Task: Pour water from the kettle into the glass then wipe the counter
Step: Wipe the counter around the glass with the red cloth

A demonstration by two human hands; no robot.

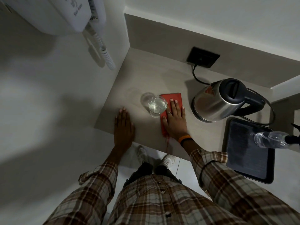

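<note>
A clear glass (157, 106) with water in it stands near the middle of the beige counter (146, 73). Right beside it lies a red cloth (173, 96), flat on the counter, with my right hand (176, 118) pressed palm-down on top of it, fingers spread. My left hand (123, 125) rests flat on the counter near the front left edge, holding nothing. The steel kettle (215, 101) with a black lid and handle stands upright on its base to the right of the cloth, apart from both hands.
A black tray (248, 158) sits at the counter's right front with a clear plastic bottle (269, 139) over it. The kettle's cord runs to a black wall socket (203, 57). A white wall-mounted hair dryer (65, 13) with a coiled cord hangs upper left.
</note>
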